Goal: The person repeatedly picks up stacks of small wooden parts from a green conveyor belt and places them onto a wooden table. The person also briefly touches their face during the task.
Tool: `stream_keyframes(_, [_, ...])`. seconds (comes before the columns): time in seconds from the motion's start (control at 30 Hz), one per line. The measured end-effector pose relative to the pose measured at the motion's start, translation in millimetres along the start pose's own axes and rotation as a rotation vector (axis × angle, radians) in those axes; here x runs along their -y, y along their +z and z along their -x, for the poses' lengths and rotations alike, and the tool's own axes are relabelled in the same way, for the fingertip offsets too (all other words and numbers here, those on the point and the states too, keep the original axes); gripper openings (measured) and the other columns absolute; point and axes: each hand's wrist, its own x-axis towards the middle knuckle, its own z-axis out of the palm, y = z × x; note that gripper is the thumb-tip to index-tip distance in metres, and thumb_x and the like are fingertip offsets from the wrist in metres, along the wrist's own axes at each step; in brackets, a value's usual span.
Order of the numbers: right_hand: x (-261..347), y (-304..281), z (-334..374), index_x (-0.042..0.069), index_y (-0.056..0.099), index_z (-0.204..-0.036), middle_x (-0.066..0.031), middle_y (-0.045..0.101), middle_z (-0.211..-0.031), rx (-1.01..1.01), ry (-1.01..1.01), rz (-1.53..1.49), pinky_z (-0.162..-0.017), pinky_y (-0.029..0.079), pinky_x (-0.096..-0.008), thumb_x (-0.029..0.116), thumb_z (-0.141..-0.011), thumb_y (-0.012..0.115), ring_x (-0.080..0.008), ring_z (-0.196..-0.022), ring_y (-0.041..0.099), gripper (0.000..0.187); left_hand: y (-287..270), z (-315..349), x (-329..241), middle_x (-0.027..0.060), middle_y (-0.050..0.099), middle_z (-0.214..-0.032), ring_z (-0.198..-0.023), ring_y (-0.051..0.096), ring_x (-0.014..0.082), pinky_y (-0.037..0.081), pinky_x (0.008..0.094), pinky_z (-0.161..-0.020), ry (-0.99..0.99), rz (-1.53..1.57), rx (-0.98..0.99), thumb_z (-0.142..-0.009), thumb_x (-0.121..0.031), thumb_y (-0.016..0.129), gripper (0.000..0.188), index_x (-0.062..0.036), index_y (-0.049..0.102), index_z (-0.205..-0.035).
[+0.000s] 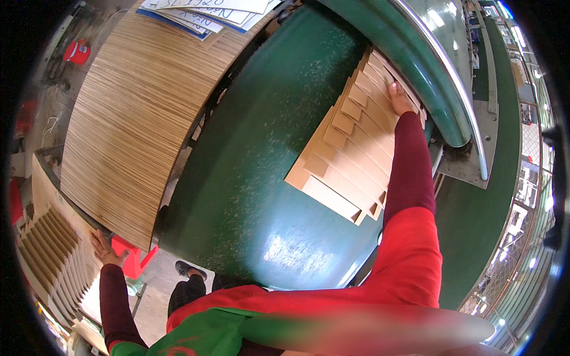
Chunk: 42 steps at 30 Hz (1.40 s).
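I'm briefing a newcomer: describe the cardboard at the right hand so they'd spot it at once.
Find the broad green belt in the middle. On its right part, at the right hand, lies a fan of overlapping tan cardboard pieces. Unlike the ridged tan stack at far left, it lies on the belt and shows stepped square flaps.

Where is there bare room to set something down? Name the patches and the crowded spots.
Bare: the belt between the table and the cardboard; the table, nearer than the papers. Crowded: the belt's right side, where the cardboard lies fanned under the right hand, beside the roller.
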Motion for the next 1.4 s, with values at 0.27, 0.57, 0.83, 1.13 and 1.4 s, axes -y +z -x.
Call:
stream_keyframes(0.27, [35.9,2.1,29.4,0.023,0.033,-0.144,-0.0093,0.028,-0.151,-0.214,0.095,0.009,-0.108,0.01,-0.0632,0.075,-0.083,0.028,-0.0278,-0.141,0.022,0.081,-6.4,-1.3,-6.9,0.015,-0.005,-0.156,-0.143,0.0,0.0357,0.01,0.0657,-0.106,0.067,0.026,-0.049,-0.047,-0.05,0.083,0.133,-0.0218,0.004,-0.15])
stream_keyframes(0.57, [74.8,24.1,124.2,0.021,0.036,-0.142,-0.0058,0.034,-0.149,-0.22,0.136,0.015,-0.107,0.011,-0.0651,0.07,-0.085,0.032,-0.0271,-0.139,0.025,0.075,54.4,37.6,-64.5,0.0219,0.01,-0.153,-0.141,0.012,0.0384,0.018,0.0546,-0.11,-0.362,0.402,-0.525,-0.083,-0.059,0.058,0.088,-0.0186,0.016,-0.149])
stream_keyframes(0.83, [145.6,67.7,306.4,0.017,0.036,-0.141,-0.0058,0.032,-0.149,-0.277,0.237,0.013,-0.107,0.013,-0.0652,0.066,-0.087,0.031,-0.026,-0.14,0.024,0.073,71.5,200.0,-210.1,0.0114,0.014,-0.152,-0.137,0.018,0.0395,0.028,0.0707,-0.093,-0.641,1.277,1.426,-0.088,-0.043,0.056,0.073,-0.0194,0.02,-0.146])
stream_keyframes(1.13, [227.2,123.0,519.9,0.014,0.029,-0.145,-0.0069,0.028,-0.151,-0.176,0.332,-0.052,-0.108,0.012,-0.0635,0.065,-0.088,0.031,-0.0257,-0.141,0.02,0.076,66.1,236.0,-143.0,0.0099,0.053,-0.13,-0.122,0.048,0.027,0.034,0.0513,-0.104,-0.387,2.031,1.586,-0.094,-0.024,0.05,0.039,-0.0054,0.047,-0.128])
stream_keyframes(1.4, [199.0,63.3,515.2,0.01,0.029,-0.144,-0.0137,0.027,-0.151,-0.203,0.14,-0.167,-0.109,0.018,-0.0581,0.063,-0.084,0.047,-0.0301,-0.139,0.026,0.082,-57.1,243.6,-185.3,0.0113,0.057,-0.121,-0.105,0.06,0.0277,0.05,0.0513,-0.087,0.073,1.915,1.381,-0.095,-0.016,0.051,0.033,-0.0061,0.046,-0.126])
